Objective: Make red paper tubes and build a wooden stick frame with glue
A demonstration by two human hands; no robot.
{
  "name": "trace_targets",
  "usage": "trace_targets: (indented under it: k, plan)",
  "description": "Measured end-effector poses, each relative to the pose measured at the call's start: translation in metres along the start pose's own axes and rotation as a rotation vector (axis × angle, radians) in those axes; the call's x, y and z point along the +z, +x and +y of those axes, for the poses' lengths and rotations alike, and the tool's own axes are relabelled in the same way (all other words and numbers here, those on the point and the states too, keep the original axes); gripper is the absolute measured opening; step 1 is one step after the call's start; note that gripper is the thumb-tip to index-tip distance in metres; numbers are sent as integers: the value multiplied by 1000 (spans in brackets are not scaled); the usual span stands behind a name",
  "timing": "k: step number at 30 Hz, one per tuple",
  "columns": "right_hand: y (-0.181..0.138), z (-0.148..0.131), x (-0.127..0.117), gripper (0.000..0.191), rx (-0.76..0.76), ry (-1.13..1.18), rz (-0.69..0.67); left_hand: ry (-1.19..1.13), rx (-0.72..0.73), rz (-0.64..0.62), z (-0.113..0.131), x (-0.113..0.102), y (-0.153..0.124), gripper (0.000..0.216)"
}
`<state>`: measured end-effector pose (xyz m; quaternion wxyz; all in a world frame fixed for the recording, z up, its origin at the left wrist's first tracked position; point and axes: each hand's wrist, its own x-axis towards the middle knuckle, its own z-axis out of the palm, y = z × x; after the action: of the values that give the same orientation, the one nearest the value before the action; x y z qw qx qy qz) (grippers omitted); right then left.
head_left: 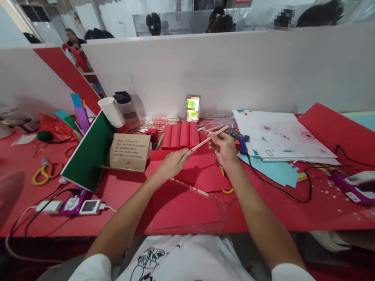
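Note:
My left hand (pixel 174 161) and my right hand (pixel 224 148) are both closed on a thin wooden stick (pixel 208 139), held slanting above the red table. The left fingers pinch its lower end and the right fingers grip near its upper end. Just behind the stick stand several red paper tubes (pixel 181 135) side by side. Red paper sheets (pixel 198 168) lie under my hands, with another thin stick (pixel 190 187) resting on them. Yellow scissor handles (pixel 227 190) peek out beneath my right wrist.
A small cardboard box (pixel 129 151), a green board (pixel 89 152) and a white paper cup (pixel 112 112) sit at the left. A blue glue gun (pixel 240 139), white drawings (pixel 281 135) and black cables (pixel 304 181) lie at the right. Yellow scissors (pixel 44 173) and chargers (pixel 78 205) lie at the near left.

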<state>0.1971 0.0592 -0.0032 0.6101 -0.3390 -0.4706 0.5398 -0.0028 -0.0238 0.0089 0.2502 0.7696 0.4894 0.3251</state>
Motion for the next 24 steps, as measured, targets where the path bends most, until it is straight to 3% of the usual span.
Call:
trace_targets:
  k: [6, 11, 13, 17, 22, 24]
  plan:
    - [1, 0, 1, 36, -58, 103, 56, -38, 23, -38, 4, -2, -1, 40]
    - [14, -22, -34, 38, -240, 169, 346, 33, -11, -31, -15, -6, -6, 42]
    - [15, -31, -45, 40, -333, 157, 384, -11, -59, 1, -27, -7, -3, 44]
    - [7, -26, -33, 42, -306, 41, 169, -213, -81, 101, -44, -9, 6, 43]
    - [-12, -1, 5, 47, -86, -97, -242, -368, -94, 145, -44, -7, 10, 32]
    - [-19, 3, 16, 48, 28, -114, -344, -380, -70, 133, -38, -4, 8, 28]
